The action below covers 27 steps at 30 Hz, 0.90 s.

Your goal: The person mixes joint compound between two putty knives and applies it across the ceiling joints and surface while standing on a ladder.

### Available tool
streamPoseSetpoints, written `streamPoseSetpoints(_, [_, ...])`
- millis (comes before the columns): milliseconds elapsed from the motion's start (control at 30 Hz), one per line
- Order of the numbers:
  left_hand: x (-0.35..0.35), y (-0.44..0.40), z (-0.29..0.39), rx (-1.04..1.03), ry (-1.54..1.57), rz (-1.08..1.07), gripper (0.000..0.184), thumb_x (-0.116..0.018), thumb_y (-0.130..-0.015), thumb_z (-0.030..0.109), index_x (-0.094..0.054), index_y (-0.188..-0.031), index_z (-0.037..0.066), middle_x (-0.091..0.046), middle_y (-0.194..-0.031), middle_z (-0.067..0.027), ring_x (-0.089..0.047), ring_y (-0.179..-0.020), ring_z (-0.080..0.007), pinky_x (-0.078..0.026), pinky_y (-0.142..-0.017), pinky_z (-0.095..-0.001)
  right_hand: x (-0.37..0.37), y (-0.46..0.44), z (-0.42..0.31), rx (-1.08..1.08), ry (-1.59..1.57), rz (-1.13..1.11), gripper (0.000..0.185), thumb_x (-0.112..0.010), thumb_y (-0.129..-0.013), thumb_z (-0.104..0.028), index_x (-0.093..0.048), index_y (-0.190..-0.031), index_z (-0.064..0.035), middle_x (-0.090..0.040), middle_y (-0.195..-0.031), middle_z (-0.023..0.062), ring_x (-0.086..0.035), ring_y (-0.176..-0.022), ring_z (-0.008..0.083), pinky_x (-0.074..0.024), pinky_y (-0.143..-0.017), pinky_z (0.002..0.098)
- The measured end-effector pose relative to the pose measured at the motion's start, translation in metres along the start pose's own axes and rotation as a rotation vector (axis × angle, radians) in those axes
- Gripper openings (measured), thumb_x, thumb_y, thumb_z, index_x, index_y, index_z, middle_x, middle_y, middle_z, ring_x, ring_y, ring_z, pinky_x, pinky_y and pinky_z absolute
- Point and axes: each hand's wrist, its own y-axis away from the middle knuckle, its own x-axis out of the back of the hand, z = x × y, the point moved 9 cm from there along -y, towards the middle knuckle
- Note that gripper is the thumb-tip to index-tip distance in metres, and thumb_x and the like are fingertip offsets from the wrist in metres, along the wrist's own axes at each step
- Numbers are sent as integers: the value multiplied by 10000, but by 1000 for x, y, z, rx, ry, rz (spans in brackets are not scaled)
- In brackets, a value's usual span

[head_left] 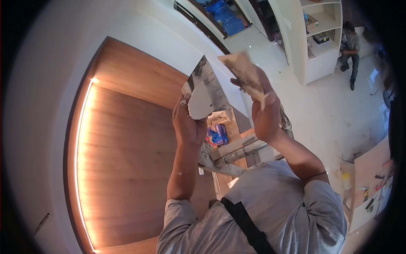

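While holding a plate [215, 82] aloft in the left hand [189, 122], also gripping a blade [242, 70] in the right hand [267, 119]. On the plate, at the near side, a thick pad of pale paste [200, 100], close to the left palm. Left fingers [179, 108] closed on the plate's edge, probably to bear the load from beneath, with much of the grip hidden. Right fingers [267, 84] wrapped about the blade, likely for firm control of the broad edge; blurred at the far end. Plate and blade just beside each other, apart, seemingly to have paste within short reach. Dark smears on both, with pale flecks on the left hand too. To the left, a wood panel [131, 161] beside a glowing strip [76, 156]; below, a pipe [241, 155] and a blue and purple bundle [218, 135]. Well apart on the right, near a shelf unit [321, 67], a person [352, 45].
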Motion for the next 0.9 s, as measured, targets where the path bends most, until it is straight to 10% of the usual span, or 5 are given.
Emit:
streamPoseSetpoints(133, [-4, 9, -5, -15, 21, 33, 237, -425, -1018, 118, -589, -1109, -25, -678, -1051, -119, -699, -950, -215, -601, -788, -326, -34, 16, -23, 396, 443, -355, 515, -363, -1032, -313, -585, -1361, 16, -535, -1372, 225, -515, -1218, 390, -395, -1050, 457])
streamPoseSetpoints(367, [25, 20, 42, -3, 200, -97, 356, -483, -1040, 161, -539, -1283, -93, -656, -1231, -204, -691, -1084, -271, -619, -920, -371, -35, 13, 20, 218, 932, -511, 356, -535, -971, -202, -669, -1255, -34, -614, -1281, 178, -540, -1086, 375, -442, -980, 455])
streamPoseSetpoints(900, [44, 6, 13, 385, -635, -28, 325, -418, -1038, 130, -605, -1211, -72, -694, -1052, -127, -684, -877, -149, -575, -781, -309, -86, 13, -26, 451, 857, -1009, 329, -682, -881, -358, -718, -1168, -201, -654, -1183, -6, -562, -1102, 233, -461, -953, 401])
